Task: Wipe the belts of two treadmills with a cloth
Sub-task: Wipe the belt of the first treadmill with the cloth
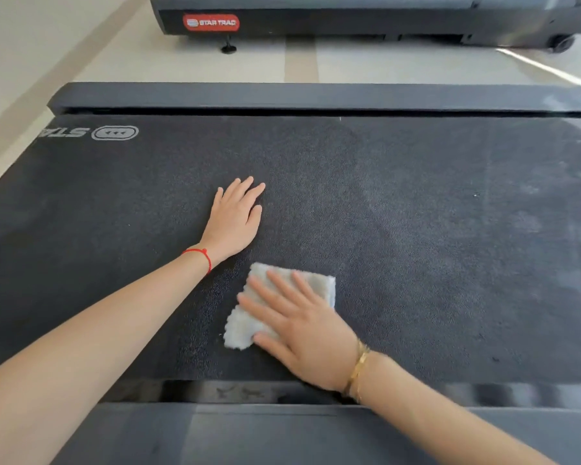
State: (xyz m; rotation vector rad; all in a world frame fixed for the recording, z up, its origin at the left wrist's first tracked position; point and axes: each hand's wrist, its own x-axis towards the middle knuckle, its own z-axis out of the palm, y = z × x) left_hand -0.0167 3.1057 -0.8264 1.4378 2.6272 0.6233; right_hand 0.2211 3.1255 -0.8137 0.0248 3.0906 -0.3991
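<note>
**Wiping a treadmill belt, both palms down**

Spanning nearly the whole view, the dark textured belt (416,229) runs left to right, bounded by a grey far side rail (316,95) and a grey near side rail (282,437). A white logo (114,132) is printed near the belt's far left corner. Open belt lies to the right of both hands, streaked with paler dusty patches toward the right edge; less bare belt shows to the left. Beyond the far rail, a strip of pale floor (316,62) separates this machine from a second treadmill (349,18), whose dark base carries a red brand badge (210,22).

Left hand (235,218) — palm flat on the belt near its middle, fingers straight and close together, pointing away toward the far rail, holding nothing. A red string bracelet (200,256) circles that wrist.

Right hand (302,325) — flat on a folded white cloth (245,325), fingers straight and spread wide, pressing it onto the belt close to the near rail. The cloth sits just nearer than the left wrist, apart from it. Gold bangles (358,370) sit on the right wrist.
</note>
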